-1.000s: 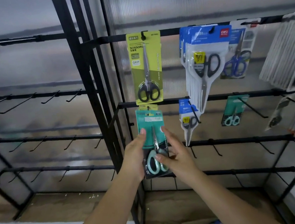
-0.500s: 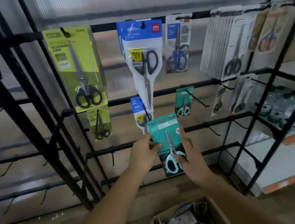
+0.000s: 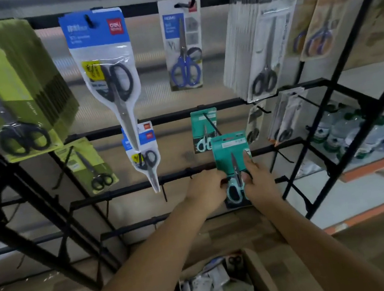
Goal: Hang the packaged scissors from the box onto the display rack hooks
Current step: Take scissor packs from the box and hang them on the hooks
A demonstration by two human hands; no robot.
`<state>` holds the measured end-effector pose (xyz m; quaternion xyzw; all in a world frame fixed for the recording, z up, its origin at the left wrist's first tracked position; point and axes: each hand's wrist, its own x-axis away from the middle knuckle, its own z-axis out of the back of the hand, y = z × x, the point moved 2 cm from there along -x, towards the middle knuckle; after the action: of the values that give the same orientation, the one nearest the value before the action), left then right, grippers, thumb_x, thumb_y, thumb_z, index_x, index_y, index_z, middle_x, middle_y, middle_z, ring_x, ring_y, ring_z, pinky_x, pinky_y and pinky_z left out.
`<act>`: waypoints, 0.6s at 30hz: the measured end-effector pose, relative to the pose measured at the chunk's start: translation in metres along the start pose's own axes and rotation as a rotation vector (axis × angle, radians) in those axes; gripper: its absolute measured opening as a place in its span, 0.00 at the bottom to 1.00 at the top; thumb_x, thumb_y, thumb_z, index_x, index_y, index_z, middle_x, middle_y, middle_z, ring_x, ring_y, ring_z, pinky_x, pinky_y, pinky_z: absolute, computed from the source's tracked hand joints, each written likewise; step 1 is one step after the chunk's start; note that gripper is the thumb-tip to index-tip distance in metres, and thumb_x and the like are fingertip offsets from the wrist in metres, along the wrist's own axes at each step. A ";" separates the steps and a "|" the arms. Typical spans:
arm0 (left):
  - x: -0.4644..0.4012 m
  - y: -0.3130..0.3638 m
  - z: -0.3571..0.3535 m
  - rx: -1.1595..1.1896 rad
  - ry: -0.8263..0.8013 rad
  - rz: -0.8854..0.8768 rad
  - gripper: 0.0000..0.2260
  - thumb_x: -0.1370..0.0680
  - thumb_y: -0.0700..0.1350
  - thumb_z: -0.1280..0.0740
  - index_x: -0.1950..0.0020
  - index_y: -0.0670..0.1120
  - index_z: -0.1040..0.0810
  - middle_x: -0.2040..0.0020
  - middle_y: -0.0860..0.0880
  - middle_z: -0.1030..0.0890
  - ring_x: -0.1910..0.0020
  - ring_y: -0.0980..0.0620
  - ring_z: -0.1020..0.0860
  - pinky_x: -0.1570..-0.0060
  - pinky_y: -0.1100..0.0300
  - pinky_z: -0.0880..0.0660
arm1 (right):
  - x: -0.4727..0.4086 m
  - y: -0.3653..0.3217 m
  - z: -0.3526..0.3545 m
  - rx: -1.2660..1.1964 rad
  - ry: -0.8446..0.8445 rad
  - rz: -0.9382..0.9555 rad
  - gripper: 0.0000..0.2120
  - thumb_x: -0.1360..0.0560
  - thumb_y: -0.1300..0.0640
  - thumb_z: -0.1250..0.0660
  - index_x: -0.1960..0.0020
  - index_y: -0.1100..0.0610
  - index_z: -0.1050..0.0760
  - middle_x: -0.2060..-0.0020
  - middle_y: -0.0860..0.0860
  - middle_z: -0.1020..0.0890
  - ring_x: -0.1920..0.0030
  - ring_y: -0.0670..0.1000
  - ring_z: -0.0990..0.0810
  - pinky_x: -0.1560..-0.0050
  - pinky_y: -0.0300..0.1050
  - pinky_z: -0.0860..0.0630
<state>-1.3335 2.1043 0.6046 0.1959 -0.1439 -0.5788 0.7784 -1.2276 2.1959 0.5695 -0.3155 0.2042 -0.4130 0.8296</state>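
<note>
Both hands clamp one teal scissors pack (image 3: 230, 151): the left hand (image 3: 207, 189) pinches its left edge, the right hand (image 3: 257, 180) its right edge, index finger up the card. It is held upright just at five o'clock of a matching hung teal pack (image 3: 202, 129). At twelve o'clock, a blue pack (image 3: 95, 28) reads "deli". The box (image 3: 261, 276) sits at six o'clock.

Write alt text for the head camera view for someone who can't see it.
Both hands, left and right, hold a teal scissors pack up to a black display rack, just below a matching hung pack. A cardboard box sits below.
</note>
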 end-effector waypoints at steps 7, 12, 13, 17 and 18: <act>-0.014 -0.004 -0.012 0.061 0.025 0.111 0.11 0.21 0.45 0.38 0.41 0.47 0.21 0.45 0.48 0.19 0.47 0.50 0.21 0.50 0.56 0.25 | -0.013 0.013 0.003 -0.060 -0.095 0.067 0.28 0.20 0.58 0.42 0.23 0.54 0.51 0.41 0.59 0.26 0.46 0.54 0.26 0.47 0.44 0.29; -0.026 -0.007 -0.009 -0.017 0.103 0.186 0.09 0.21 0.43 0.38 0.45 0.45 0.20 0.50 0.45 0.18 0.52 0.47 0.21 0.60 0.58 0.30 | -0.057 0.000 -0.001 0.013 -0.138 0.117 0.27 0.20 0.50 0.42 0.24 0.53 0.46 0.42 0.53 0.23 0.52 0.48 0.24 0.60 0.38 0.28; -0.030 -0.008 -0.005 -0.034 0.108 0.197 0.10 0.21 0.43 0.38 0.44 0.46 0.20 0.49 0.45 0.18 0.51 0.47 0.21 0.58 0.57 0.27 | -0.070 -0.004 -0.003 0.027 -0.154 0.114 0.28 0.20 0.50 0.41 0.24 0.52 0.46 0.42 0.53 0.23 0.53 0.47 0.24 0.63 0.36 0.29; -0.042 -0.011 0.013 -0.065 0.124 0.241 0.12 0.21 0.43 0.39 0.41 0.47 0.21 0.46 0.44 0.18 0.48 0.46 0.22 0.52 0.56 0.26 | -0.119 -0.015 -0.006 0.118 -0.315 0.029 0.32 0.21 0.54 0.39 0.23 0.48 0.54 0.38 0.55 0.25 0.53 0.51 0.23 0.65 0.39 0.29; -0.045 -0.013 0.016 -0.070 0.135 0.254 0.12 0.21 0.43 0.39 0.40 0.46 0.21 0.46 0.44 0.19 0.47 0.45 0.22 0.52 0.57 0.27 | -0.126 -0.015 -0.006 0.140 -0.342 0.016 0.31 0.21 0.55 0.39 0.24 0.49 0.51 0.38 0.55 0.25 0.50 0.53 0.23 0.60 0.42 0.27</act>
<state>-1.3644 2.1418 0.6130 0.1874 -0.0946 -0.4659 0.8596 -1.3122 2.2891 0.5852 -0.3211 0.0336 -0.3598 0.8754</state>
